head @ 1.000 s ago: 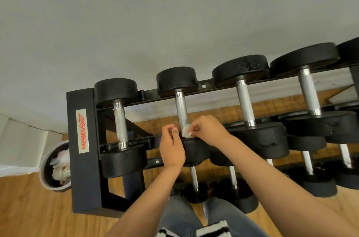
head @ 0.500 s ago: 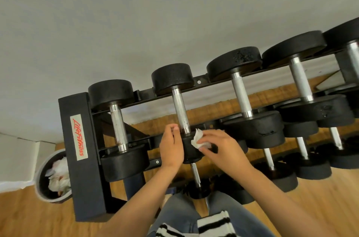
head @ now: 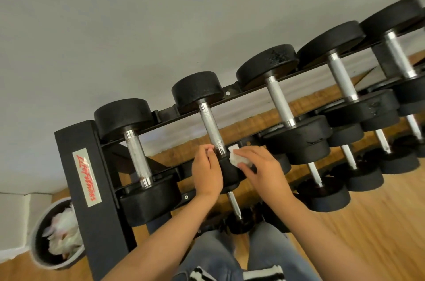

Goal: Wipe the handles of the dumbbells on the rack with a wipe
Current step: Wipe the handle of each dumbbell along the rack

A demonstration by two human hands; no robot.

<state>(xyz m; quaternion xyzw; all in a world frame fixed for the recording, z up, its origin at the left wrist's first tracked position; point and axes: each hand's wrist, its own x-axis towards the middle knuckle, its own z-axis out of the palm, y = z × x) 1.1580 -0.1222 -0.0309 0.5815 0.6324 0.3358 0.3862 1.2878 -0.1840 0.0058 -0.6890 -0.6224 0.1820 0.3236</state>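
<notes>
R hand (head: 259, 166) pinches the wipe (head: 238, 160), white and crumpled, betw. thumb and first fingers; the other fingers lie fairly straight over it. Wipe sits at the fingertip end of that hand, on top of the near head (head: 230, 175) of the 2nd dumbbell (head: 211, 131) from the left, just right of the base of its handle (head: 207, 117). Wipe's upper corner looks a hair off the chrome collar, but the view's too soft there to say if it touches.

L hand (head: 207, 172) is on the other side of the same head. Its fingers curl over the top edge and grip it, w/ fingertips right beside the collar. So the handle base sits betw. the two hands, wipe on its right.

The dumbbell lies across the top-tier rails of the black rack (head: 101, 223), in a row w/ others: 1st dumbbell (head: 136, 158) to the left, 3rd dumbbell (head: 279, 101) to the right, all w/ black heads and knurled chrome bars. More dumbbells sit on the lower tier.

A round bin (head: 35, 241) stands on the wood floor (head: 368, 234) just left of the rack's end post, w/ white crumpled stuff inside. Grey wall (head: 138, 16) behind. Jeans (head: 207, 257) show at the bottom edge.
</notes>
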